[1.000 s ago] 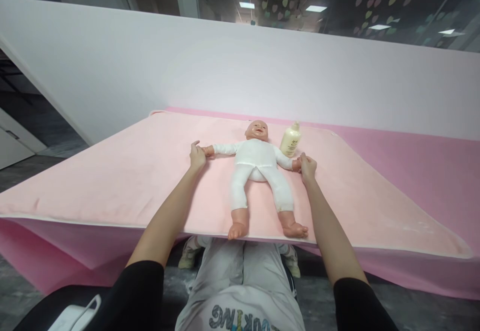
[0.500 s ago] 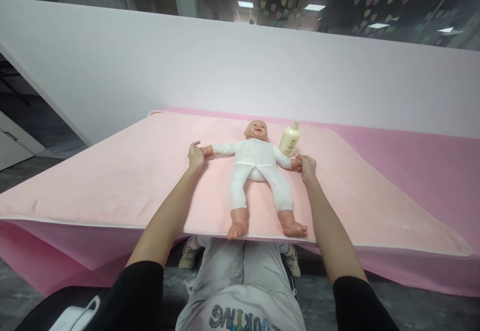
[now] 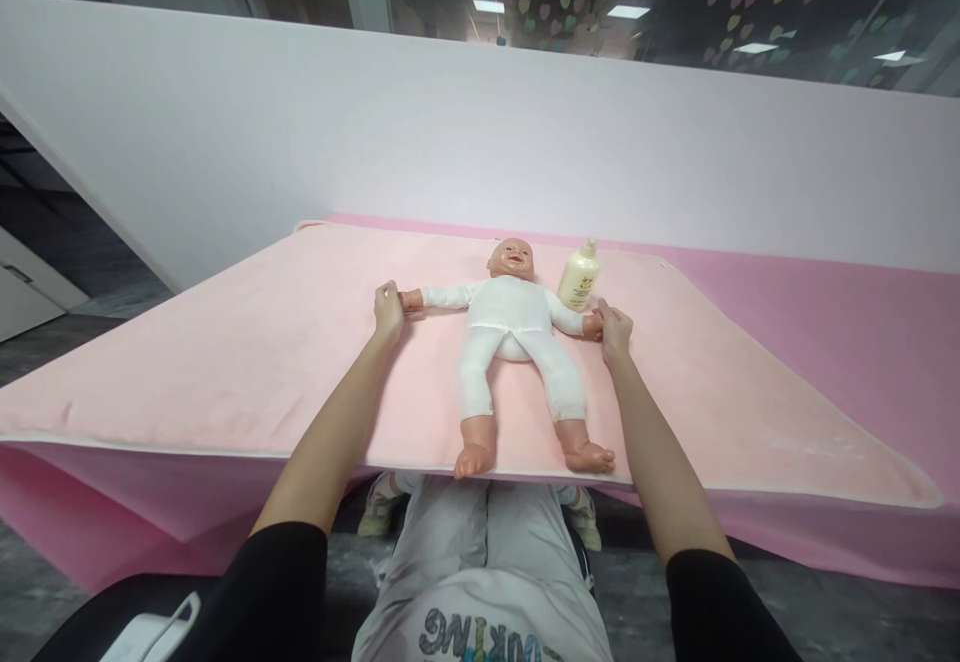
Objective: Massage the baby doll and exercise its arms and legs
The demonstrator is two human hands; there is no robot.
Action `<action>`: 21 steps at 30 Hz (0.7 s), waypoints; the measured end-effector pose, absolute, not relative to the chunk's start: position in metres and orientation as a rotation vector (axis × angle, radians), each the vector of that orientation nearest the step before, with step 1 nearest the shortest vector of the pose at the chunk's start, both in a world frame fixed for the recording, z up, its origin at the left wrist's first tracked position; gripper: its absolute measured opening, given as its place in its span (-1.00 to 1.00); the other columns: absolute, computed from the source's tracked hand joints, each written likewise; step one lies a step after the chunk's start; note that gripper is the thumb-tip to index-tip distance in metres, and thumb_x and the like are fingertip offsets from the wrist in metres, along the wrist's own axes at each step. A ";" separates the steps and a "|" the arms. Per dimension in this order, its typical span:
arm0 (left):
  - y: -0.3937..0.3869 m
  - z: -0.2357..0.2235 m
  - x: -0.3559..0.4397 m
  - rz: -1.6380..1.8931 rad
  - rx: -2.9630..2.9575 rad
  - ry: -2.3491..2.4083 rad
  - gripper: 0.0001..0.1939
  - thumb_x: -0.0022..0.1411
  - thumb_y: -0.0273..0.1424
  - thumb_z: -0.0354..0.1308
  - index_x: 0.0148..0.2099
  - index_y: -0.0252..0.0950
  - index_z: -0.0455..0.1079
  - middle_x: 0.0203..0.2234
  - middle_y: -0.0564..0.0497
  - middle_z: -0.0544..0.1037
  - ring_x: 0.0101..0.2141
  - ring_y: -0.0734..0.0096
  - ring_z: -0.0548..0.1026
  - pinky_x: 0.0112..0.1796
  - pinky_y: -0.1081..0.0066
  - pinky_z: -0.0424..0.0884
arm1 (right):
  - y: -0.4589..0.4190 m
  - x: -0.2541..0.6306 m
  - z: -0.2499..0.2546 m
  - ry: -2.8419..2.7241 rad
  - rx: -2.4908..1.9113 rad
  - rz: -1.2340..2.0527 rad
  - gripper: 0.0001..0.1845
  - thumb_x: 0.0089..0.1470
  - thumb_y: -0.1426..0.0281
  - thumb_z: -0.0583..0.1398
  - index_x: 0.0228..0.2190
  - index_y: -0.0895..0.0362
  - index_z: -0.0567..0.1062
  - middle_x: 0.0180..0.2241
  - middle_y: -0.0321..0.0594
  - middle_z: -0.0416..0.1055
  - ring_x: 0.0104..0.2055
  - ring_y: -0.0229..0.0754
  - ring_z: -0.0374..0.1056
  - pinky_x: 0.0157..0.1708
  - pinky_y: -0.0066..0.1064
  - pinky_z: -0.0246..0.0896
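Observation:
A baby doll (image 3: 511, 304) with a white cloth body lies face up on the pale pink blanket (image 3: 247, 352), its arms spread and its feet at the front edge. My left hand (image 3: 388, 311) is closed on the doll's hand at the left end of its outstretched arm. At the other side, my right hand (image 3: 616, 330) pinches the doll's other hand. Both of the doll's hands are partly covered by my fingers. A pale yellow pump bottle (image 3: 579, 275) stands just above the doll's right-side arm, close to my right hand but apart from it.
Behind the table rises a white wall (image 3: 480, 132) with dark glass above it. A brighter pink cloth (image 3: 825, 332) shows under the blanket and hangs over the front. A white device (image 3: 150, 636) lies at the lower left, beside my sleeve.
My fingers have shifted slightly around the doll's hands, the left ones curling in more. Doll and bottle stay in place.

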State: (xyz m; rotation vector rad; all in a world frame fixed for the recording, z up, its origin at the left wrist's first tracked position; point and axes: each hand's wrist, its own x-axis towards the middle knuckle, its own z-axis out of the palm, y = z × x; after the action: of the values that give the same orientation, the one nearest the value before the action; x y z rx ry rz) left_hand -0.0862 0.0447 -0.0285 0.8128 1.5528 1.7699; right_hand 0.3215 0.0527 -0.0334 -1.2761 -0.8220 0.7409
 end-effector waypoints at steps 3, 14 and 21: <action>0.045 -0.029 -0.086 1.709 0.825 1.536 -0.54 0.29 -0.27 0.09 0.19 -0.21 0.15 -0.08 -0.16 0.40 -0.53 0.48 0.50 -0.52 0.34 0.53 | 0.053 0.321 -0.033 -0.831 -1.279 0.763 -0.68 -0.34 0.17 0.34 -0.61 0.11 0.40 -0.65 -0.39 0.27 -0.57 -0.28 0.21 -0.64 -0.46 0.08; 0.050 -0.039 -0.092 1.743 0.882 1.632 -0.62 0.33 -0.37 -0.07 0.18 -0.23 0.20 -0.14 -0.11 0.40 -0.49 0.45 0.52 -0.49 0.38 0.52 | 0.057 0.325 -0.039 -0.849 -1.353 0.693 -0.64 -0.11 0.14 0.25 -0.68 0.11 0.33 -0.62 -0.33 0.33 -0.53 -0.28 0.22 -0.57 -0.45 0.10; 0.046 -0.035 -0.088 1.785 0.813 1.535 -0.58 0.38 -0.36 -0.13 0.25 -0.20 0.13 -0.22 -0.07 0.39 -0.56 0.46 0.51 -0.44 0.29 0.55 | 0.054 0.322 -0.035 -0.842 -1.338 0.686 -0.60 -0.09 0.09 0.22 -0.69 0.09 0.30 -0.64 -0.34 0.28 -0.57 -0.29 0.17 -0.62 -0.44 0.05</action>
State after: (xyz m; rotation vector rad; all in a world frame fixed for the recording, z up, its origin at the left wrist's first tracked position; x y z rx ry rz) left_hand -0.0879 0.0457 -0.0355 0.8132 1.5350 1.7846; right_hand 0.3217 0.0540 -0.0353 -1.3377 -0.8418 0.6863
